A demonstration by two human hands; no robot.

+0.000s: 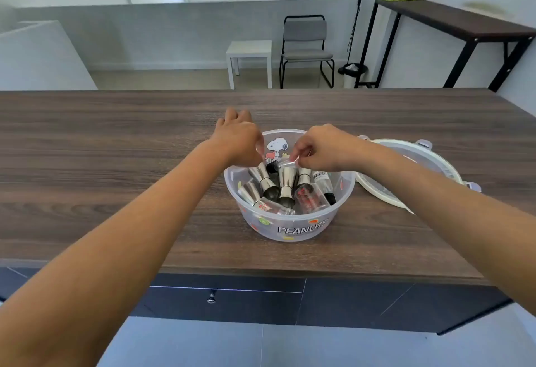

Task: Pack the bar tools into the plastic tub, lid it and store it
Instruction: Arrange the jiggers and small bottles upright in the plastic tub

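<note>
Tub [290, 227] reads "PEANUTS"; both hands [322, 147] hold a pourer [280, 164].

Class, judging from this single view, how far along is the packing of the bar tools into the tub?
Done: several steel jiggers and small glasses already lie in the tub. In hand: both the left hand and right hand hold a clear pourer over it. Left: the lid lies beside the tub on the counter; lidding and storing remain.
</note>
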